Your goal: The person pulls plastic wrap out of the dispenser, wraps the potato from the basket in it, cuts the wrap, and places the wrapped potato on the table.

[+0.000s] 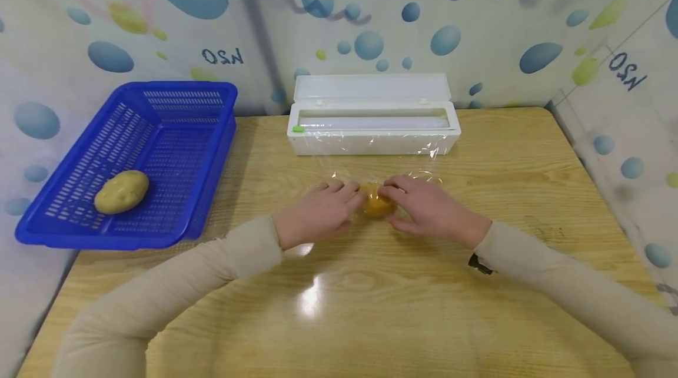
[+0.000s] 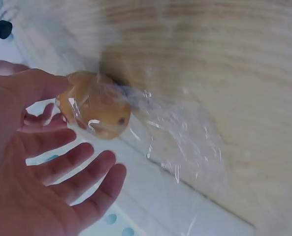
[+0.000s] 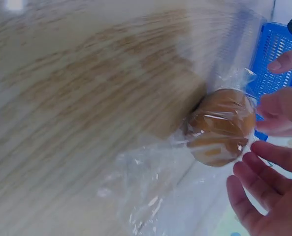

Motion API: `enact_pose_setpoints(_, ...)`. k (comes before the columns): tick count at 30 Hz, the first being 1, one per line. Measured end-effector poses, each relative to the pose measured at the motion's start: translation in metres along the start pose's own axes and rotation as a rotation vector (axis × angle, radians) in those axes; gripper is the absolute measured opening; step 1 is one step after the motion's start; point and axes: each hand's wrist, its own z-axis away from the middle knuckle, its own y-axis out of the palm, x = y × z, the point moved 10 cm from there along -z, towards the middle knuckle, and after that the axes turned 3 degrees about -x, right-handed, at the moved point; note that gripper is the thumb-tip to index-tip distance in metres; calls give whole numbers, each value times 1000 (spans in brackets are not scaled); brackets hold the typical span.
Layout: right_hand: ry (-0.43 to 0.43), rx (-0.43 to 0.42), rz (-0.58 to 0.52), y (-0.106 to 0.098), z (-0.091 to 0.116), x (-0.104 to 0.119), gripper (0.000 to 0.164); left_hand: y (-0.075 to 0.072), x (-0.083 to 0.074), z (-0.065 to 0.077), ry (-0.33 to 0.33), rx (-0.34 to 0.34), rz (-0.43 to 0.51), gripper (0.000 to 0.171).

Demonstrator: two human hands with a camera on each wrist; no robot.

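Observation:
A round orange-coloured fruit [image 1: 378, 201] sits on the wooden table, covered with clear cling film [image 2: 185, 132]. My left hand [image 1: 327, 210] is at its left side, thumb and fingertips close against the film-covered skin. From the right, my right hand [image 1: 424, 208] reaches the fruit with its fingers loosely bent and spread. In the left wrist view the fruit shows a small dark spot, and the left fingers are parted. Crinkled film spreads out beside the fruit in the right wrist view. Behind the hands, the film stretches toward a white cling film dispenser [image 1: 374, 143] with its lid up.
At the left stands a blue plastic basket [image 1: 212, 189] with a potato [image 1: 122, 192] in it. The dispenser has a small green slider [image 1: 298, 129] and stands against the patterned wall [image 1: 365, 19]. Wooden tabletop [image 1: 360, 319] stretches in front of the hands.

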Motion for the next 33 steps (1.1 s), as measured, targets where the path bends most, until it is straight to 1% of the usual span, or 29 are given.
enact_pose_setpoints(2, 18, -18, 12, 1, -2, -1, 46, 2, 0, -3, -7, 2, 18, 52)
enact_pose_setpoints(4, 41, -28, 16, 3, -4, -4, 47, 9, 5, -9, -43, 38, 72, 58)
enact_pose_setpoints(7, 73, -20, 5, 7, -7, -10, 53, 20, 16, -18, -95, 84, 194, 64)
enact_pose_setpoints(9, 102, -7, -11, 11, -9, -16, 58, 26, 24, -24, -130, 99, 279, 63)
enact_pose_setpoints(13, 177, 30, -55, 19, -13, -30, 68, 31, 35, -36, -149, 68, 405, 59)
enact_pose_setpoints(16, 223, 60, -89, 25, -15, -38, 73, 34, 41, -43, -167, 60, 484, 55)
enact_pose_setpoints(19, 236, 76, -120, 28, -18, -42, 75, 35, 46, -46, -191, 60, 568, 53)
enact_pose_setpoints(21, 248, 83, -145, 29, -19, -44, 73, 35, 49, -47, -201, 59, 621, 54)
enact_pose_setpoints(26, 299, 94, -282, 31, -24, -52, 66, 34, 57, -48, -222, 57, 730, 56)
enact_pose_setpoints(29, 321, 112, -351, 33, -27, -57, 64, 36, 61, -48, -226, 72, 771, 56)
enact_pose_setpoints(33, 343, 148, -408, 37, -30, -64, 63, 41, 64, -47, -203, 94, 814, 53)
